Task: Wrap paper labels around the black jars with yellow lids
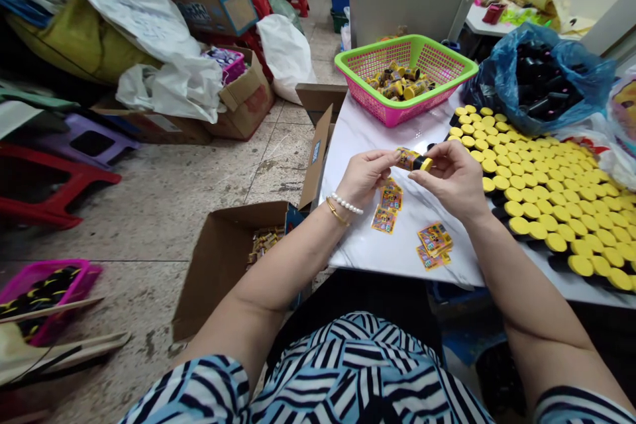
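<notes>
Between my two hands, above the white marbled table (342,212), is a small black cylinder with a yellow end and a printed yellow label (413,159). My left hand (365,175) pinches its labelled end between thumb and fingers. At the yellow end, my right hand (454,179) grips it with thumb and fingertips. Below my left hand lie several printed yellow labels (384,218); a second small pile of labels (434,245) rests nearer the table's front edge. To the right of my right hand stand many black cylinders with yellow tops (546,199), packed close together.
A green-rimmed pink basket (402,103) of labelled cylinders stands at the table's back. Beside it, a blue plastic bag (497,79) holds black pieces. An open cardboard box (213,265) with small pieces sits on the floor at left. Stools, sacks and boxes line the floor beyond.
</notes>
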